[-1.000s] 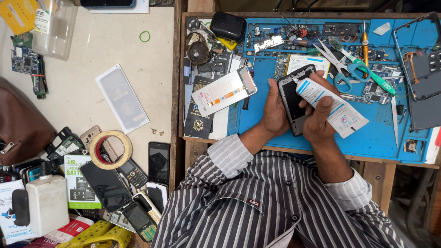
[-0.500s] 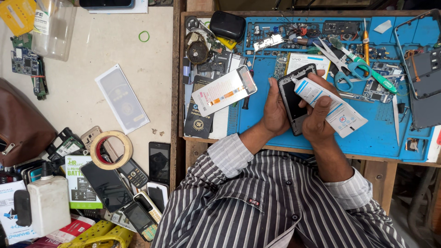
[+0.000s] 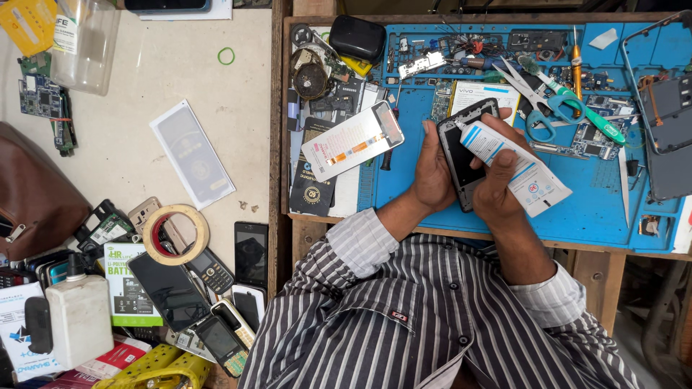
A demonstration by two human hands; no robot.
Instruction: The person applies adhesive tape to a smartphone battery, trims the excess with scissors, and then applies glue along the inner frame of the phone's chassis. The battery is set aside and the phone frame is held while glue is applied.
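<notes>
My left hand (image 3: 431, 173) holds a dark phone frame (image 3: 461, 155) upright over the blue work mat (image 3: 591, 209). My right hand (image 3: 497, 184) grips a white and blue glue tube (image 3: 515, 167), its nozzle touching the upper left edge of the phone frame. Both hands are close together near the middle of the mat. My striped shirt sleeves fill the lower part of the view.
On the mat lie blue-handled scissors (image 3: 537, 97), a green tool (image 3: 587, 119), a white boxed screen (image 3: 353, 139), a black pouch (image 3: 358, 37) and a phone back cover (image 3: 667, 122). To the left, a beige table holds a tape roll (image 3: 175, 232), several phones, a white bottle (image 3: 78, 317).
The tube's nozzle has shifted slightly along the phone frame's upper edge. Both hands stay in nearly the same place.
</notes>
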